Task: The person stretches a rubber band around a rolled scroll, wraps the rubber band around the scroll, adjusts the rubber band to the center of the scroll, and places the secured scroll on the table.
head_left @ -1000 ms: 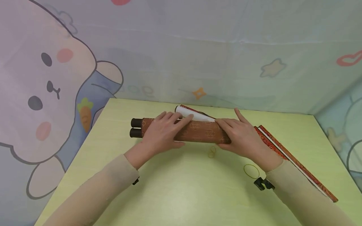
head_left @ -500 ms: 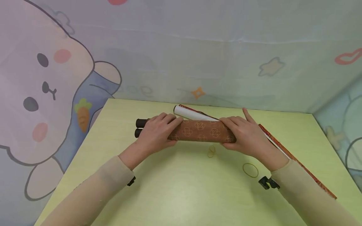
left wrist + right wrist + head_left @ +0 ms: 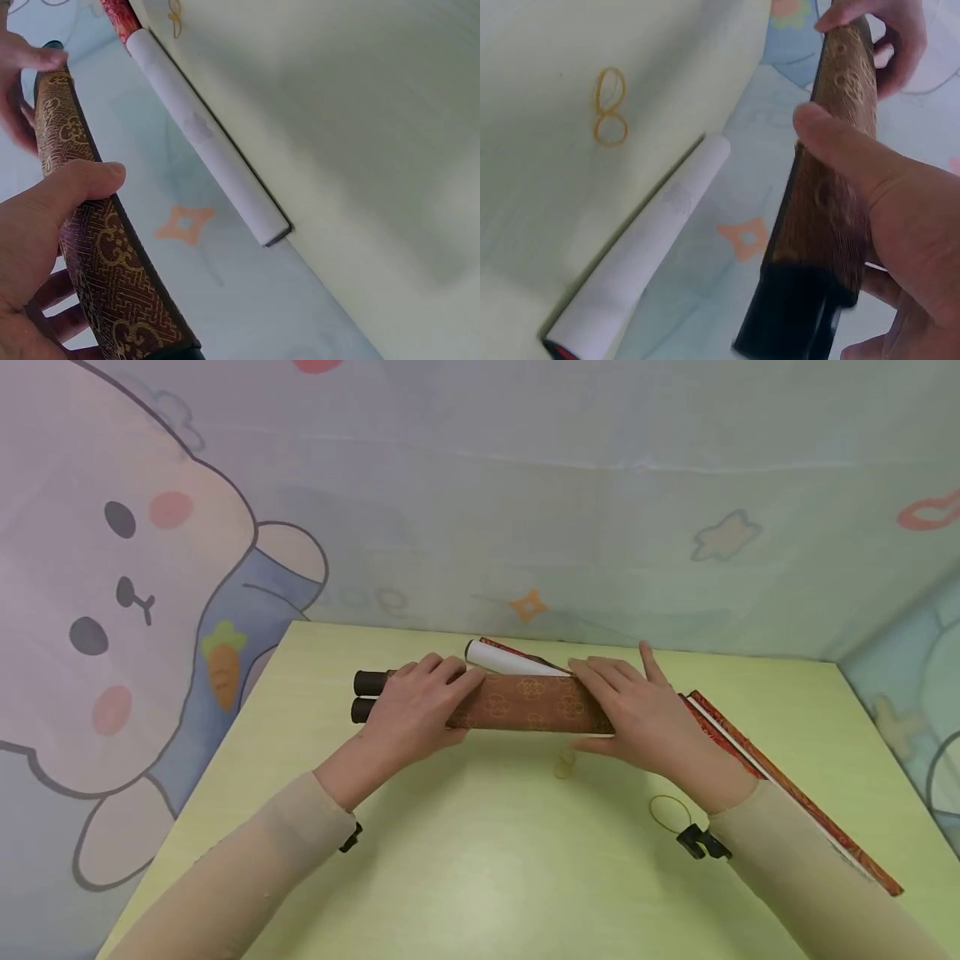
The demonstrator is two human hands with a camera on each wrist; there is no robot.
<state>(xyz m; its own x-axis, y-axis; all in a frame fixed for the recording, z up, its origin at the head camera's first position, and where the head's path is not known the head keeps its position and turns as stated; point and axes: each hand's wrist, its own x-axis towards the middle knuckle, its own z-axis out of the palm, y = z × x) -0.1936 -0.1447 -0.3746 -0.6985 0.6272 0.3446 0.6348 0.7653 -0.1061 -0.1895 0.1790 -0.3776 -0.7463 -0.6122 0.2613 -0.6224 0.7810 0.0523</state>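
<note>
A brown brocade scroll (image 3: 528, 702), patterned in gold, is held crosswise above the table, rolled up as two side-by-side rolls. Its dark end knobs (image 3: 370, 682) stick out on the left. My left hand (image 3: 420, 706) grips the scroll near that end, fingers over the far side and thumb on the near edge. Around the other end curls my right hand (image 3: 633, 710), covering the knobs there in the head view. In the right wrist view a dark knob (image 3: 791, 311) shows below the right thumb. The left wrist view shows the left thumb lying across the brocade.
A white paper roll (image 3: 513, 658) with a red strip lies behind the scroll. To the right, a red-and-white patterned roll (image 3: 806, 797) lies slantwise, partly under the right forearm. Yellow rubber bands (image 3: 670, 812) lie on the pale table (image 3: 465, 877), before a cartoon-printed cloth backdrop (image 3: 480, 510).
My left hand has shifted slightly left along the scroll, baring more brocade. The scroll has turned, showing its gold flowers more fully. The right hand moved right, then back left.
</note>
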